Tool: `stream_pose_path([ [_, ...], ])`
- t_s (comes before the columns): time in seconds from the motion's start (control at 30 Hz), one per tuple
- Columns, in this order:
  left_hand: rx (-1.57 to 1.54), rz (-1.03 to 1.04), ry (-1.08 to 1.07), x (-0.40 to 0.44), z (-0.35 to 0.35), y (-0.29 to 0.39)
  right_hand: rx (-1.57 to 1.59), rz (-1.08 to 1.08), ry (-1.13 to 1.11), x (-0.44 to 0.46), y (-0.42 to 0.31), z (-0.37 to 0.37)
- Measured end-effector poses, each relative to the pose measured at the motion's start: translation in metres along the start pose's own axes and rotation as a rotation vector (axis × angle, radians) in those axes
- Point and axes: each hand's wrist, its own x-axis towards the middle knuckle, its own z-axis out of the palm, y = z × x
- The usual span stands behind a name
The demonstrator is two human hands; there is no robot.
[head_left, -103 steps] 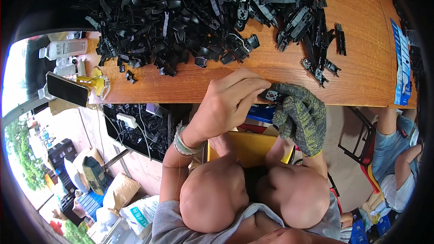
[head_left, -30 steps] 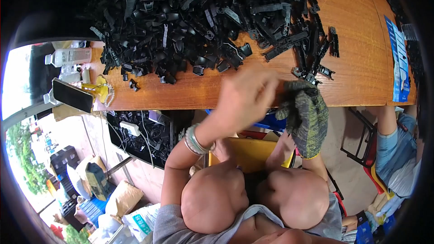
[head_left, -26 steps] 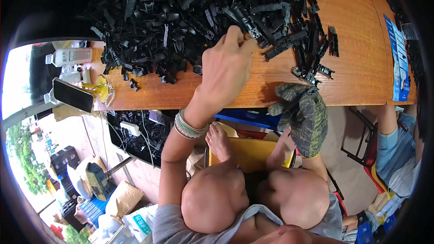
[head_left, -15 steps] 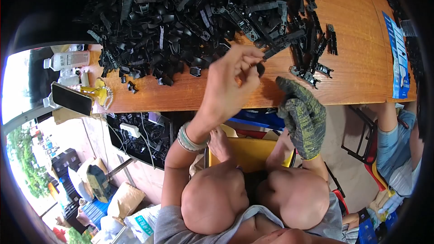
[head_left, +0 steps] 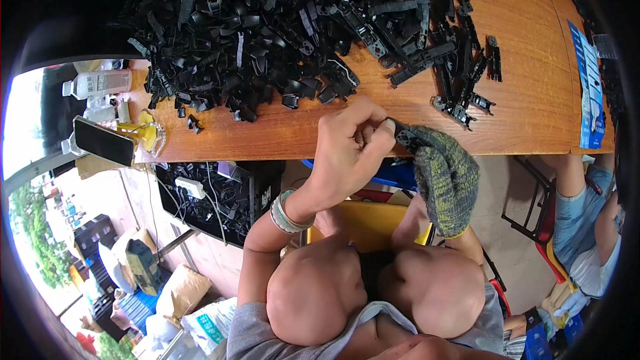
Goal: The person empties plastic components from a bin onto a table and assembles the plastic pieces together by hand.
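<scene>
My left hand (head_left: 352, 150), bare and with a pale bracelet (head_left: 285, 212) at the wrist, is closed in a pinch at the end of a small black plastic part (head_left: 405, 135). On its other side, my right hand (head_left: 448, 177) wears a dark grey and yellow knitted glove and is curled around the part. The two hands meet just above the table's near edge. Glove and fingers hide much of the part, so its full shape does not show. Beyond them lies a big heap of black plastic parts (head_left: 247, 47), with longer black strips (head_left: 420, 65) at its right side.
The wooden table (head_left: 527, 107) carries a phone (head_left: 103, 141) on a yellow stand, a bottle (head_left: 100, 85) and a blue-and-white packet (head_left: 587, 87). Below left is a black bin (head_left: 200, 193) of parts with a white power strip (head_left: 191, 189). Another person's leg (head_left: 569, 183) shows at right.
My left hand has come down and right, bringing its pinched fingers to the gloved hand. The right hand has turned inward and curled, and a black part now shows between both hands.
</scene>
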Motion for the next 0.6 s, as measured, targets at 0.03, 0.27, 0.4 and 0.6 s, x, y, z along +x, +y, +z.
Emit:
stream_pose_path([
  [0.03, 0.073, 0.015, -0.021, -0.001, -0.002, 0.002, -0.018, 0.048, -0.022, -0.001, 0.0, 0.0],
  [0.27, 0.279, 0.276, -0.101, 0.002, 0.0, -0.006, -0.478, -0.356, -0.027, -0.009, 0.014, 0.001],
  [0.4, 0.238, 0.179, 0.069, -0.005, 0.021, -0.003, -0.483, -0.359, -0.099, -0.012, 0.016, -0.005],
  [0.6, 0.254, 0.297, -0.116, 0.001, 0.025, -0.004, -0.497, -0.377, -0.201, -0.011, 0.025, -0.022],
])
